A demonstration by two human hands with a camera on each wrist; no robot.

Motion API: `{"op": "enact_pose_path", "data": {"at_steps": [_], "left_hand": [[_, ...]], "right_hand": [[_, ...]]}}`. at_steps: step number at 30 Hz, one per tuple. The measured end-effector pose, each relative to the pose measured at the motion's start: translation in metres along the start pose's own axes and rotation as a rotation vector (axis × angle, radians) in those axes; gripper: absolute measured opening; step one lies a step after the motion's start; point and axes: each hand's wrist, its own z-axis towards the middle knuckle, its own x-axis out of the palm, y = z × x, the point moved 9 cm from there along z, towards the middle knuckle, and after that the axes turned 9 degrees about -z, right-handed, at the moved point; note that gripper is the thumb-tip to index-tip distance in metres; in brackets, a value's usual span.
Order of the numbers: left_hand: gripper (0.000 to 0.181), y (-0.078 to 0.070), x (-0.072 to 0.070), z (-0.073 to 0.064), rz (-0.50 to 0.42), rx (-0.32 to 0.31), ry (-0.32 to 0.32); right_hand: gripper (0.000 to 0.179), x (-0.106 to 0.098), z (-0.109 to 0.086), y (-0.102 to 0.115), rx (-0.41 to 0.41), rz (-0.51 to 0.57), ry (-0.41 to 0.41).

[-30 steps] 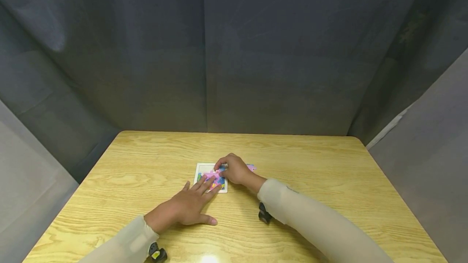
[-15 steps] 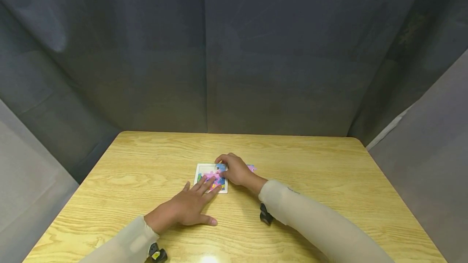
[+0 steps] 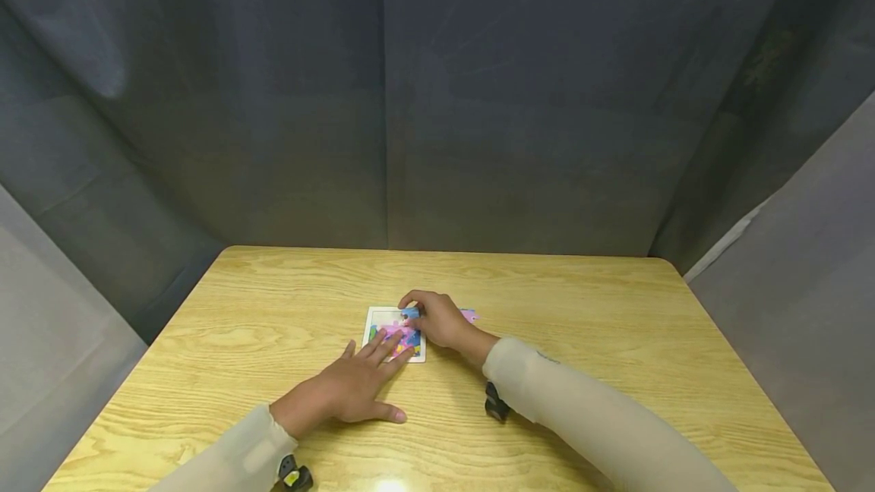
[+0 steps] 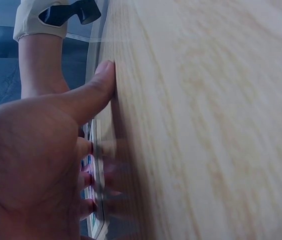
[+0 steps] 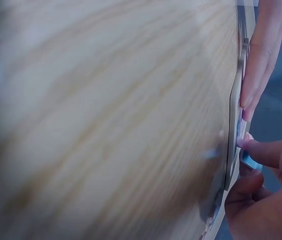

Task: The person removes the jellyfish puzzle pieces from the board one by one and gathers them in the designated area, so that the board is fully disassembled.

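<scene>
A jigsaw puzzle in a white frame (image 3: pixel 368 329) lies flat on the wooden table. Its lower part shows joined pink, blue and green pieces, while the upper left is bare. My left hand (image 3: pixel 358 386) rests with spread, straight fingers on the lower part; the left wrist view shows those fingers (image 4: pixel 85 180) on the board. Over the upper right corner, my right hand (image 3: pixel 440 319) pinches a blue puzzle piece (image 3: pixel 409 313) between thumb and fingers. In the right wrist view this puzzle piece (image 5: pixel 251 161) is tilted at the board's surface.
A pink and blue puzzle piece (image 3: pixel 469 315) lies on the table just right of the frame, partly hidden behind my right hand. The table (image 3: pixel 581 310) has rounded far corners, and a dark curtain (image 3: pixel 478 135) hangs behind it.
The right hand has turned and shifted the blue puzzle piece slightly at the upper right corner of the frame. The left hand has stayed in place.
</scene>
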Motion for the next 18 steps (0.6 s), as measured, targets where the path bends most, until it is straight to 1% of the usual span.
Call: {"op": "enact_pose_path", "data": {"at_steps": [3, 12, 18], "left_hand": [[0.106, 0.0006, 0.0002, 0.0004, 0.002, -0.005, 0.000], [0.105, 0.0017, 0.0009, 0.0001, -0.005, -0.011, 0.003], [0.106, 0.0028, 0.0015, -0.0007, -0.001, -0.013, 0.001]], "right_hand": [[0.030, 0.0006, 0.0001, 0.0001, 0.000, -0.008, -0.001], [0.029, -0.0009, -0.0005, -0.0046, 0.028, 0.015, -0.019], [0.028, -0.0046, -0.0023, -0.0078, 0.048, 0.064, -0.011]]}}
